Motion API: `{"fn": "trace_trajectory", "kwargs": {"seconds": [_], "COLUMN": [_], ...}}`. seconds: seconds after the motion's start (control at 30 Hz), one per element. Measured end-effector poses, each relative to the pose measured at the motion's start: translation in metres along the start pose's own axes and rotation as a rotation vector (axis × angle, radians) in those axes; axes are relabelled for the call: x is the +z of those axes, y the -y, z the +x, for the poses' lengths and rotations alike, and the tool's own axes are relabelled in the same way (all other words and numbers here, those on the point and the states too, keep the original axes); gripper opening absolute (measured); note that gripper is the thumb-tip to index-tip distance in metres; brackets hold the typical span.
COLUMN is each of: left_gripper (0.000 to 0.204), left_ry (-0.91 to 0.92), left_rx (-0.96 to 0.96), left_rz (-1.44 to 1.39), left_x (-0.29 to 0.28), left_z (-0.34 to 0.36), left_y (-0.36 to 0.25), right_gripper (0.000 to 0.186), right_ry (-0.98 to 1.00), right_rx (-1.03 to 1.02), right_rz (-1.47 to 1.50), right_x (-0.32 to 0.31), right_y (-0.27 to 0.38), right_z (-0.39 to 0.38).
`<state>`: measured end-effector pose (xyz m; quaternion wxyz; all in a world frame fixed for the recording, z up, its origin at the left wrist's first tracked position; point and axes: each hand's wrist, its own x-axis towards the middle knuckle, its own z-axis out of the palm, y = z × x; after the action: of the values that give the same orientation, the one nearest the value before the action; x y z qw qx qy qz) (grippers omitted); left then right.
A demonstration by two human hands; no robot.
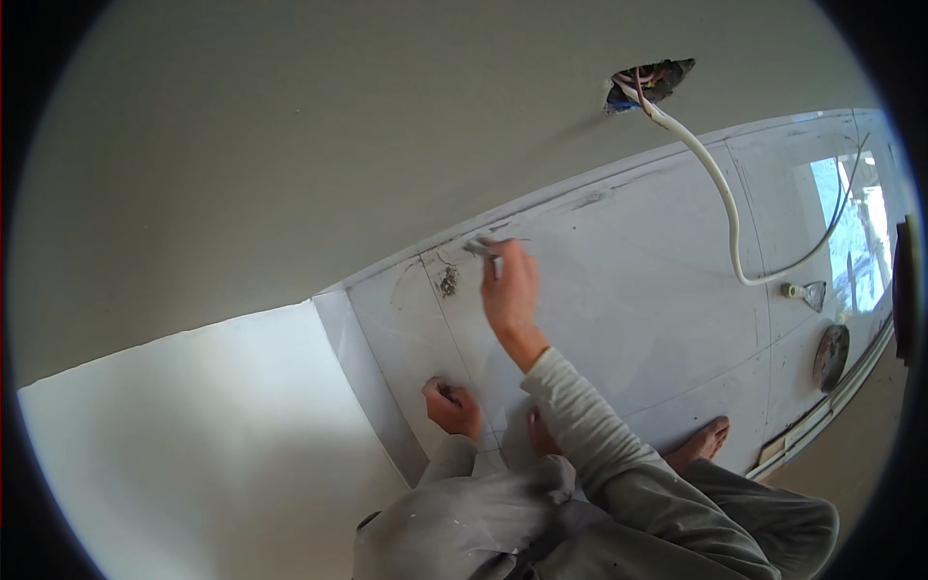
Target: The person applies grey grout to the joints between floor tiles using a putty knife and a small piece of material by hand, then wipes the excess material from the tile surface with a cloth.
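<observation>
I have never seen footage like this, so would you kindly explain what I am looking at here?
This is one picture from a fisheye camera worn on a person's head, looking down, so straight edges bend. The person crouches barefoot on a white board beside a wall. The right hand holds a small grey tool against the board's edge; the left hand presses on the board, closed around something small. A white cable runs from a hole in the wall. A round disc lies farther along.
</observation>
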<state>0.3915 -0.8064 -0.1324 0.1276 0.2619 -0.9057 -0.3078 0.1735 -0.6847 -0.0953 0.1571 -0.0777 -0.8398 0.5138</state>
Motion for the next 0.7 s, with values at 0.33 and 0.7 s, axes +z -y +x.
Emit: {"fn": "trace_trajectory", "kwargs": {"seconds": [0.33, 0.7], "left_gripper": [0.028, 0.024], "left_ry": [-0.012, -0.062], "left_rx": [0.019, 0.151], "left_rz": [0.023, 0.012], "left_x": [0.006, -0.003], "left_z": [-0.001, 0.003], "left_y": [0.0, 0.001], "right_gripper": [0.018, 0.017], "right_ry": [-0.066, 0.48], "right_rx": [-0.049, -0.589], "right_rz": [-0.171, -0.046], "right_x": [0.019, 0.054], "right_y": [-0.015, 0.021], "right_z": [0.015, -0.006]}}
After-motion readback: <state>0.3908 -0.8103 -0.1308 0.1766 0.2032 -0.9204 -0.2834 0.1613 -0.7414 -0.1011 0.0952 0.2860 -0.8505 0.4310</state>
